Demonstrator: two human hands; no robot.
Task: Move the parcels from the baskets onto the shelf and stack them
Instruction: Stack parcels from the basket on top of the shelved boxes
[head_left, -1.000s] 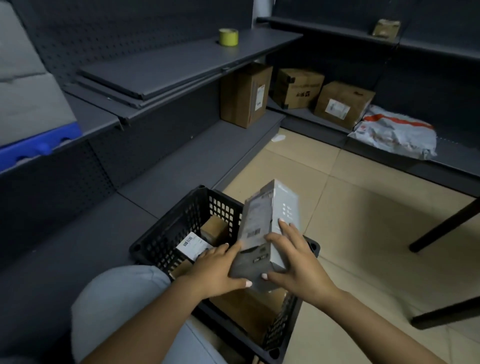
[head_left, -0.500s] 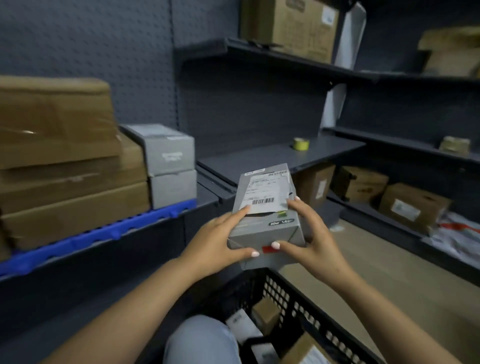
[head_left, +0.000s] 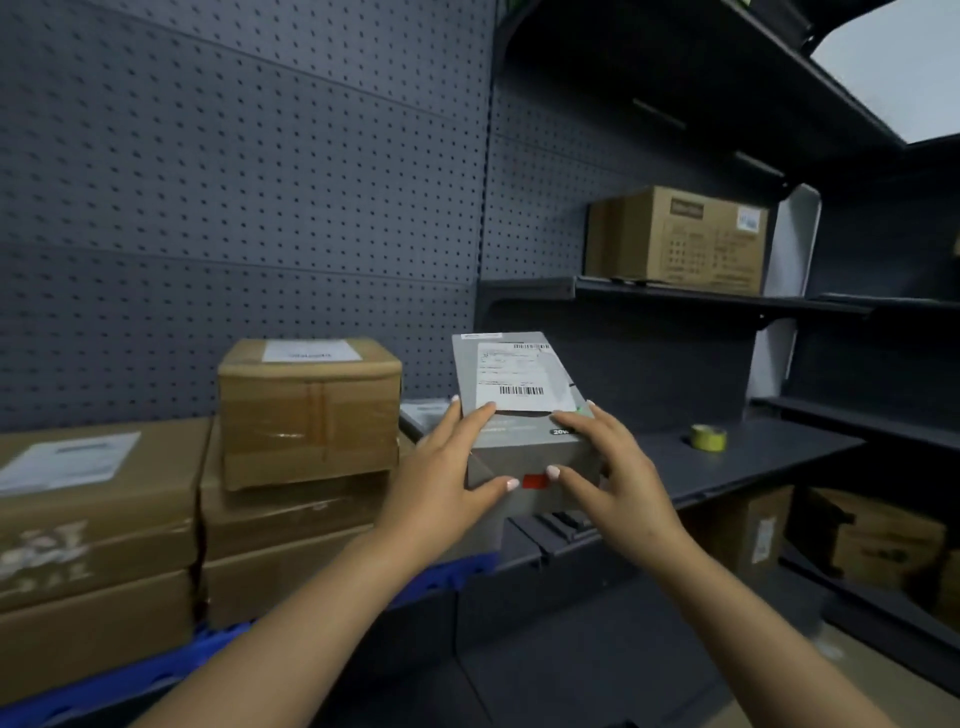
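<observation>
The grey parcel is gripped between the left hand and right hand (fingers curled round its near corners), long axis pointing away, held above a grey box beside the stacked brown cartons.

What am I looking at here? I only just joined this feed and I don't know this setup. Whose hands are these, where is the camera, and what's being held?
There is no machine: a person works bare-handed, and the single camera sits on their head, looking forward and down. The left hand and right hand grip a grey box from either side; it has a white barcode label on top. It is held up at shelf height, beside stacked brown boxes. Whether it rests on anything yet is unclear. A roll of yellow tape lies on the shelf to the right, and a larger carton stands one shelf higher.
</observation>
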